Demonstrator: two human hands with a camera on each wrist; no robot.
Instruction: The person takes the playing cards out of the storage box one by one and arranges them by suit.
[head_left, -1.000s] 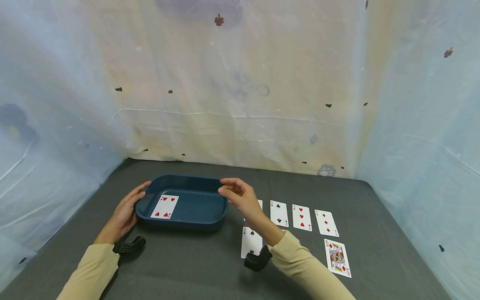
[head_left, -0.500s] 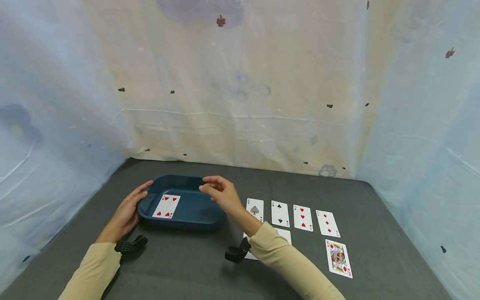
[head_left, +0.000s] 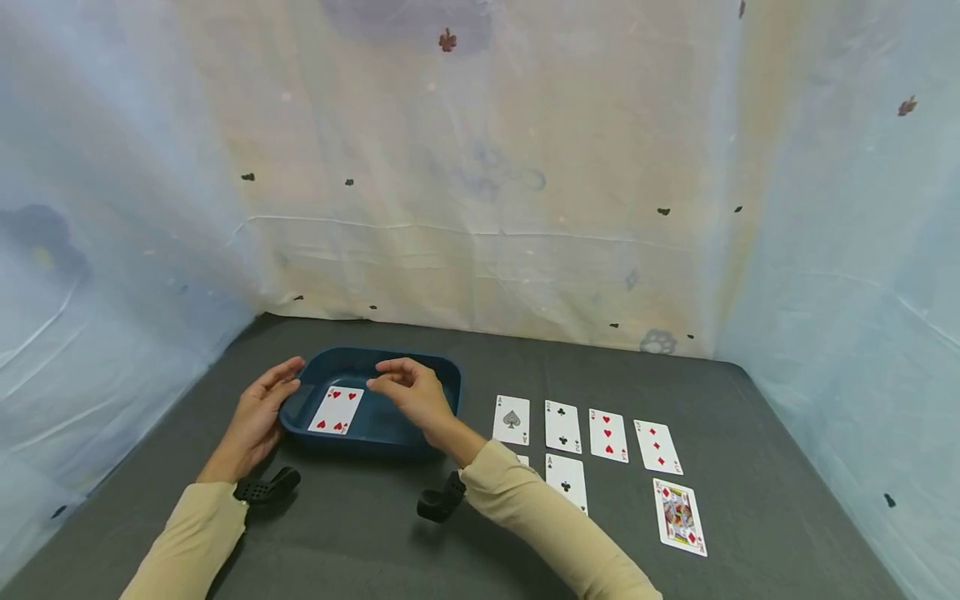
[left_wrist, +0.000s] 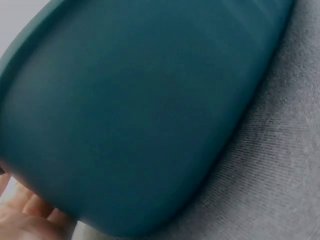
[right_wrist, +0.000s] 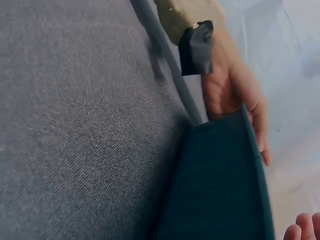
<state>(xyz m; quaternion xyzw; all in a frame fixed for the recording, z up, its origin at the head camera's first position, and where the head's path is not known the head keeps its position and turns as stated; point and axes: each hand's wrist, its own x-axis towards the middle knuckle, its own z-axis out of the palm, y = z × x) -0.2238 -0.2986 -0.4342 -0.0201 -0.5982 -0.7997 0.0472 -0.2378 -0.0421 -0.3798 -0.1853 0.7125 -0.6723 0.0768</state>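
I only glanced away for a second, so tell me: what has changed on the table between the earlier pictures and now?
The right hand has moved left, from the right end of the blue tray to above its inside, near the four of hearts; its fingers hold nothing. That uncovered the ace of spades and a clubs card below it. The left hand stays on the tray's left end, and the card row has not moved.

The tray [head_left: 442,377] is dark teal, and the card [head_left: 336,410] in it is white with red hearts. The table [head_left: 765,467] is covered in dark grey cloth. Both sleeves [head_left: 187,542] are pale beige, and the backdrop [head_left: 480,183] is pale blue and cream with small dark marks.
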